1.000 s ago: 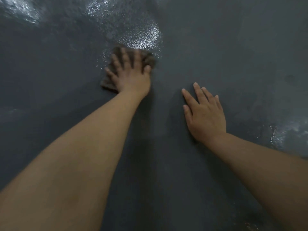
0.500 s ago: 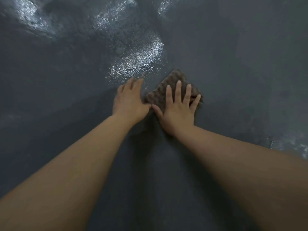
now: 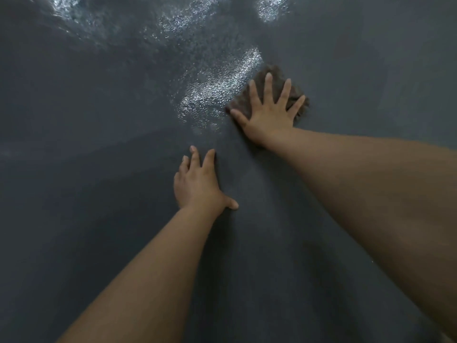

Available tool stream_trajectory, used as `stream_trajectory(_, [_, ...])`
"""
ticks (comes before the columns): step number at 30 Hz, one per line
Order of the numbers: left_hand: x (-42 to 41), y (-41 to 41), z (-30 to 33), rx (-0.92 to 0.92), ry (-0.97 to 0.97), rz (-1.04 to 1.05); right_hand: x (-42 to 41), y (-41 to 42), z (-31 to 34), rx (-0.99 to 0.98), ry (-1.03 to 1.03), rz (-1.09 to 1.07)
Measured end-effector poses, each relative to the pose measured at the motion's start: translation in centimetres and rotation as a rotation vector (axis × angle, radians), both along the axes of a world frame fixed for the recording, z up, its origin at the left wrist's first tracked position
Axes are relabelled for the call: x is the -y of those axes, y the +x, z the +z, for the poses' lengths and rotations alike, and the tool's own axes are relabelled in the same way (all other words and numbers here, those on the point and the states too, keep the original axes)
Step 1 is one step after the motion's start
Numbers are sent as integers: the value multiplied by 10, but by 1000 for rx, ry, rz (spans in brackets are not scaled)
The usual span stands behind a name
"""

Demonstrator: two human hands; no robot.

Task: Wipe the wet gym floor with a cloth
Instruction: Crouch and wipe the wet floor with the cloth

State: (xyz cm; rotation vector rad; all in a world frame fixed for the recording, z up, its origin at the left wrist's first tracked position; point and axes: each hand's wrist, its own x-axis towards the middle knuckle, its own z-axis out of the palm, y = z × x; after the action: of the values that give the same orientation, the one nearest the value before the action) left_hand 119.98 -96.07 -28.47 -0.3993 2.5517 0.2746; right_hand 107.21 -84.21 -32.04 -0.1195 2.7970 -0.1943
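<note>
The left hand (image 3: 197, 184) lies flat on the dark floor (image 3: 74, 219), fingers (image 3: 195, 157) straight, holding nothing. Wet glare (image 3: 217, 90) shines beyond it. To the right, the right hand (image 3: 269, 115) presses splayed fingers (image 3: 268, 87) on the brown cloth (image 3: 241, 101), beside the wet patch.

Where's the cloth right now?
In the head view, the cloth lies flat on the floor, upper right of centre, under the right hand, at the right edge of the shiny wet patch.
</note>
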Motion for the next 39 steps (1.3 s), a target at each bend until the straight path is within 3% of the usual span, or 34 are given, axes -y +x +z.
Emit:
stream_trajectory(5, [1, 3, -1, -51, 110, 144, 44, 13, 0, 5, -40, 448])
stream_trajectory(8, [0, 4, 0, -56, 121, 168, 49, 22, -3, -27, -54, 513])
stream_trajectory(15, [0, 1, 0, 4, 51, 95, 21, 28, -7, -81, -60, 250])
stream_trajectory(24, [-4, 2, 7, 65, -10, 20, -125, 60, -7, -67, 23, -327])
stream_trajectory(27, [-15, 11, 11, -15, -50, -88, -154, 96, -5, -55, 31, -480])
stream_trajectory(33, [-51, 44, 13, -66, -9, -216, -125, 198, -10, -113, 41, -676])
stream_trajectory(39, [-87, 66, 12, 45, 23, -268, -69, 263, -14, -39, 10, -623])
